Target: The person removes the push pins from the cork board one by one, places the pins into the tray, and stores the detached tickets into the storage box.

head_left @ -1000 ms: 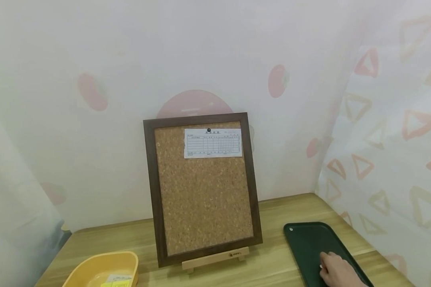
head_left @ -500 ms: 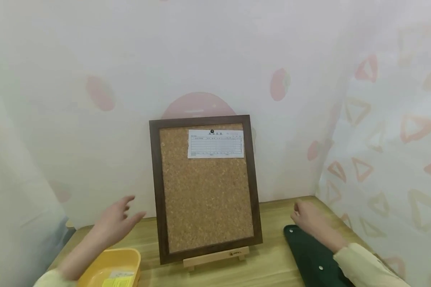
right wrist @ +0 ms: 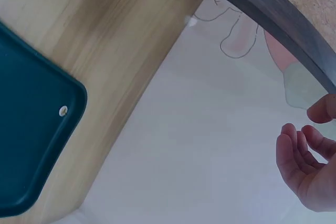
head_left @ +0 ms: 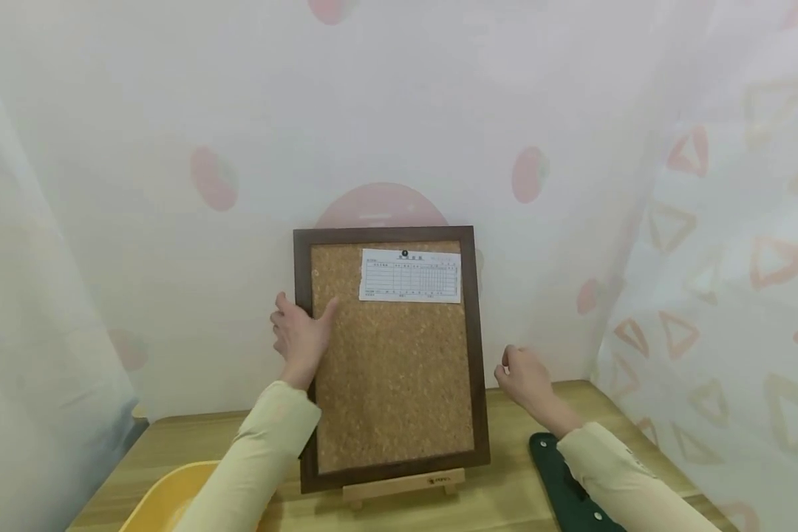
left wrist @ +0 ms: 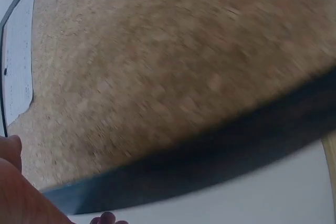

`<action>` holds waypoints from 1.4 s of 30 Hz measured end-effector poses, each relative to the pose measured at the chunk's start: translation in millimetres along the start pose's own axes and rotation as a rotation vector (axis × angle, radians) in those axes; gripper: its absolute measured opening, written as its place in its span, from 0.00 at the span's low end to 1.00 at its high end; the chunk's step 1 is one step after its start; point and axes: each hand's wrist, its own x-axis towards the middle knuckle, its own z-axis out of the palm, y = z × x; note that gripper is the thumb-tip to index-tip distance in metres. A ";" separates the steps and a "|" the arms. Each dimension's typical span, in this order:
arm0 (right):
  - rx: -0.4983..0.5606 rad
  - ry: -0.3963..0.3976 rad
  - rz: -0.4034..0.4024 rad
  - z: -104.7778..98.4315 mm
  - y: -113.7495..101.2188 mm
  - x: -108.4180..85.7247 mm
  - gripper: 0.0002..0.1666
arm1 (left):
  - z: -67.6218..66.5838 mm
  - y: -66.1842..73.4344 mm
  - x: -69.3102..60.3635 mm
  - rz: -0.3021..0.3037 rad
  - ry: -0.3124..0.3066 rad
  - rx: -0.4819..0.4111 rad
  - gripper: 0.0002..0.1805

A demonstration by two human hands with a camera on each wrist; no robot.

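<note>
Backing wood-grain table [head_left: 507,480] and corkboard [head_left: 392,384]: printed sheeting [head_left: 399,111] (possibly fabric).

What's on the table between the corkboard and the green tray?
Just bare wooden tabletop between the corkboard and green tray; the head view shows it.

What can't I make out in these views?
Head view, white rectangular paper slip: print too small to read.
Head view, yellow plastic bin: inside mostly hidden by left cream sleeve and bottom edge.
Head view, dark green rectangular tray: near end cut by bottom edge.
Right wrist view, right hand: cut by right edge; whether it's holding anything unclear.
Left wrist view, left hand: cut by left edge; contact with dark wooden frame unclear.
</note>
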 end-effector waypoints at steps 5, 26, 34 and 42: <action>0.017 0.006 0.028 4.1 -0.7 1.0 0.06 | 19.8 14.4 3.9 -0.011 0.094 -0.022 0.60; 0.121 0.435 -0.179 -20.0 -85.3 73.1 0.02 | 45.5 8.5 4.7 -0.006 0.214 0.057 0.63; 0.085 0.403 -0.235 -26.1 -135.8 108.5 0.04 | 48.5 5.3 2.3 0.001 0.224 0.066 0.63; 0.108 0.377 -0.202 -28.5 -149.9 130.4 0.07 | 59.2 10.0 0.1 0.006 0.236 0.057 0.62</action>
